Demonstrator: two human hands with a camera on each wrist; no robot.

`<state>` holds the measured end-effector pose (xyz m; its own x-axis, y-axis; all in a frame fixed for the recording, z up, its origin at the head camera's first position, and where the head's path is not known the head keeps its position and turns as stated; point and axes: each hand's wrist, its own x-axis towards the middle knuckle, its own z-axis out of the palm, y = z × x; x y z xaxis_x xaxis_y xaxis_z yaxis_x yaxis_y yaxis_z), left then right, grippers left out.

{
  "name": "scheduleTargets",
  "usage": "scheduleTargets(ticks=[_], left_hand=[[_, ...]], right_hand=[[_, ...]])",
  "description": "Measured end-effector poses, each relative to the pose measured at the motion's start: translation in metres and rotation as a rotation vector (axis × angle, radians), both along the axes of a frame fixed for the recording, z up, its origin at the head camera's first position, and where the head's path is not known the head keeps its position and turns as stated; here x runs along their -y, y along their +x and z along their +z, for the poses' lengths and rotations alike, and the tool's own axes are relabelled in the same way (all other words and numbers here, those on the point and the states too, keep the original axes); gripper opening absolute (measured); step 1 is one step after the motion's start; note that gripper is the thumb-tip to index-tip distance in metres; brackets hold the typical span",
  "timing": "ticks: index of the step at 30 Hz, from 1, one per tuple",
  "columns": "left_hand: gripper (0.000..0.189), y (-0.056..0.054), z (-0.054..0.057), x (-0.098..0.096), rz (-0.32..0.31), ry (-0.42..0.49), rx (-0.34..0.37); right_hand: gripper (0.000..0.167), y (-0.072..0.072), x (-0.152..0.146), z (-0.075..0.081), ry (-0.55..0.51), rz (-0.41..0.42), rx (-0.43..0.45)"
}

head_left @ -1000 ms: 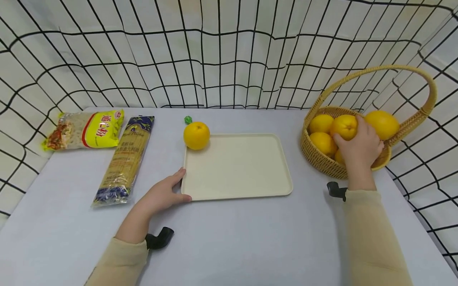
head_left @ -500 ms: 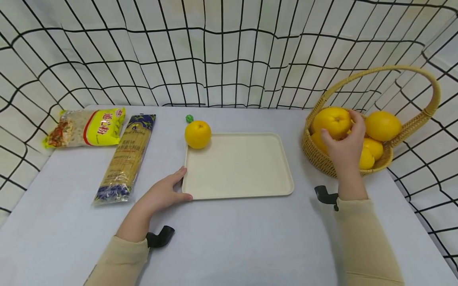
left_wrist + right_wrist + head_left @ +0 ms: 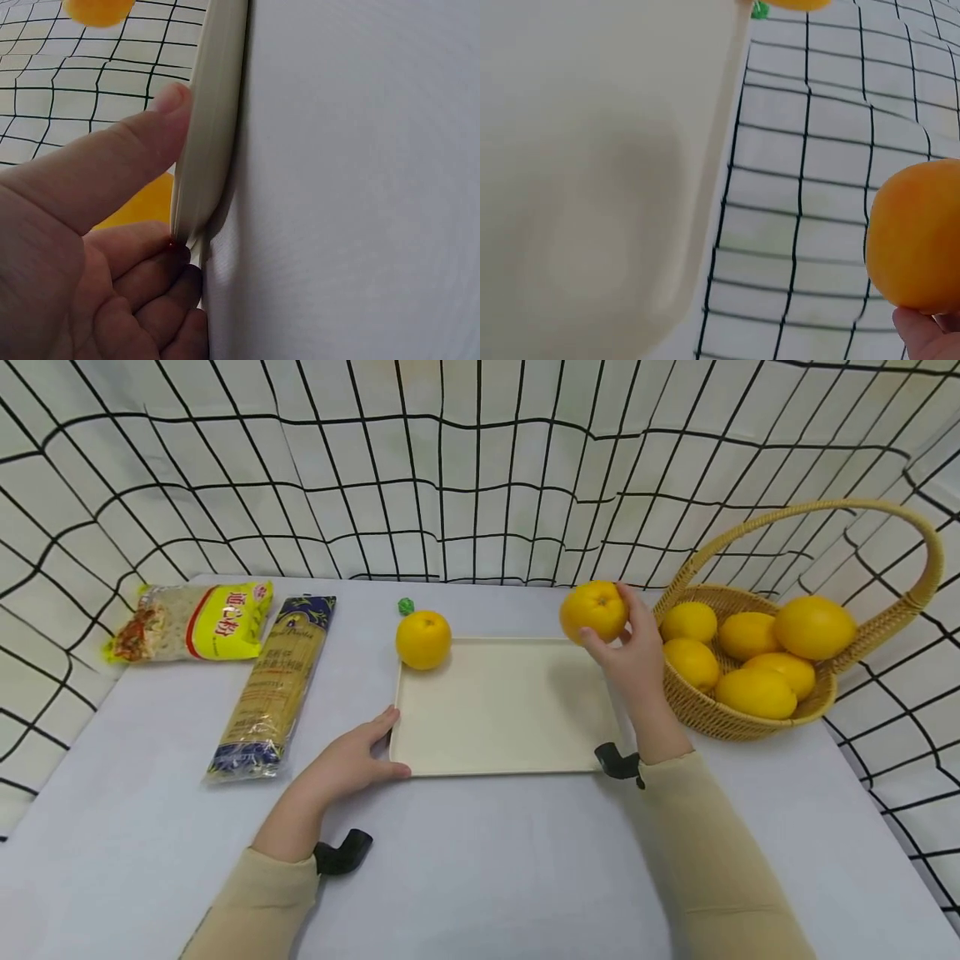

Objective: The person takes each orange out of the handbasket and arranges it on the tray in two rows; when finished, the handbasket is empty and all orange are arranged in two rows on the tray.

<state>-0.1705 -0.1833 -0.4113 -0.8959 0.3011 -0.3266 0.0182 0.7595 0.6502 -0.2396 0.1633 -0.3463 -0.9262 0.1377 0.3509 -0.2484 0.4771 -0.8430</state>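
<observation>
In the head view my right hand (image 3: pixel 633 647) holds an orange (image 3: pixel 592 612) between thumb and fingers, raised over the far right corner of a cream rectangular tray (image 3: pixel 502 710). The right wrist view catches the held orange (image 3: pixel 919 236) with a fingertip under it. Another orange (image 3: pixel 423 640) sits at the tray's far left corner. My left hand (image 3: pixel 352 764) grips the tray's near left corner. In the left wrist view its thumb lies on the tray edge (image 3: pixel 214 112) and its fingers curl at the corner.
A wicker basket (image 3: pixel 693 714) with a tall handle holds several yellow fruits (image 3: pixel 756 693) on the right. On the left lie a pasta packet (image 3: pixel 273 685) and a yellow-labelled bag (image 3: pixel 195 620). A small green object (image 3: pixel 406 607) is behind the tray. Black wire grid (image 3: pixel 480 485) surrounds the table.
My right hand has lifted the orange out of the basket and carried it left over the tray. The left hand has stayed at the tray corner.
</observation>
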Motion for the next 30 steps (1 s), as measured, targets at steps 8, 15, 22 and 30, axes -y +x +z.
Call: scheduleTargets(ticks=[8,15,22,30], left_hand=[[0.095,0.000,0.003,-0.001,0.008,0.001,0.007],[0.095,0.002,0.005,-0.001,0.008,-0.002,0.001],[0.095,0.002,0.005,0.000,0.004,0.001,0.000],[0.094,0.002,0.004,0.000,0.009,0.004,-0.005]], right_hand=[[0.069,-0.022,0.041,-0.013,0.048,0.121,0.090],[0.069,-0.036,0.074,-0.028,0.116,0.222,0.225],[0.068,-0.044,0.092,-0.043,0.146,0.255,0.270],[0.068,-0.052,0.107,-0.045,0.187,0.285,0.344]])
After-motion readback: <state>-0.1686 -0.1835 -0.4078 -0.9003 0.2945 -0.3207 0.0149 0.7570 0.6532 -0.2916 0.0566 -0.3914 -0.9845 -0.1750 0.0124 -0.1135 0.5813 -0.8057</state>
